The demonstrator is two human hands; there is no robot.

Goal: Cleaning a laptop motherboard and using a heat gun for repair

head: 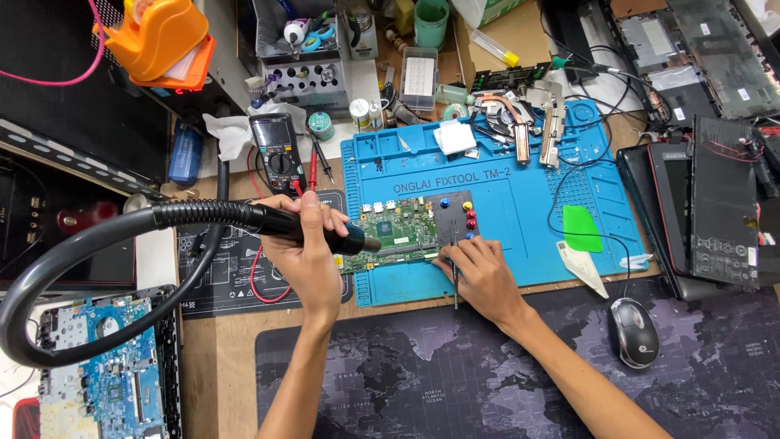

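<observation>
hot air and tweezers over a green board

the left hand (307, 258) is clenched around the smooth black handle of a hot air wand (313, 228), its grip wrapped full round the barrel. a ribbed black hose (89, 244) curves away from the wand's back end in a wide loop to the left. the wand's nozzle points at a green circuit board (398, 232), flat and rectangular, studded with small silver ports along its top edge and a dark square chip near the middle. the board lies on a blue silicone mat (520, 211), matte and moulded with shallow trays and ridges, just beside the mat's lower left corner.

the right hand (483, 276) pinches thin metal tweezers (455, 280), fingers closed on them, the tips aimed at the board's right edge near a dark panel carrying small red, blue and yellow knobs.

also on the mat: a white pad (454, 137), a copper and grey heat pipe assembly (520, 118), a flat green pick (582, 228).

the desk (219, 382) is bare wood at the left, covered lower down by a dark map-printed mouse pad (422, 382) with a black mouse (634, 332) on it. a multimeter (276, 150) with red leads stands left of the mat. a blue circuit board (110, 374) sits at the lower left, and black laptop shells (715, 203) are stacked at the right. the back is crowded with tool holders and small tubs.
</observation>
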